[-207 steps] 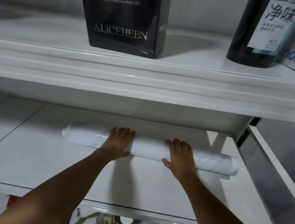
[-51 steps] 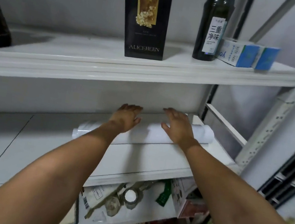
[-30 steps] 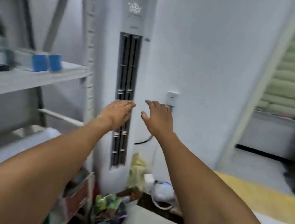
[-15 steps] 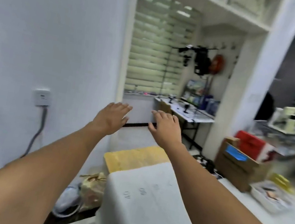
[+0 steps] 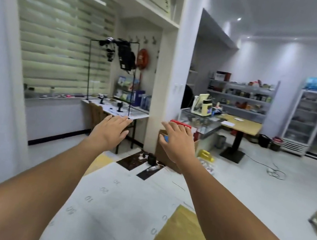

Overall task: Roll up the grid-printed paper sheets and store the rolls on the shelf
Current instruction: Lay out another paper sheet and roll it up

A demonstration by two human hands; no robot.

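Left hand (image 5: pixel 109 130) and right hand (image 5: pixel 177 141) hover with fingers spread and empty, apparently poised to start rolling. The grid-printed sheet (image 5: pixel 118 203) lies flat and unrolled on the yellow bench (image 5: pixel 182 235) below them. Its long axis runs away from the person, numbered edge at left.

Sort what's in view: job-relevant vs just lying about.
Job: numbered paper sheet, lying flat, not yet rolled; left hand and right hand, both empty and open.
Lying about: cardboard box, wooden table, glass-door fridge, window blinds.
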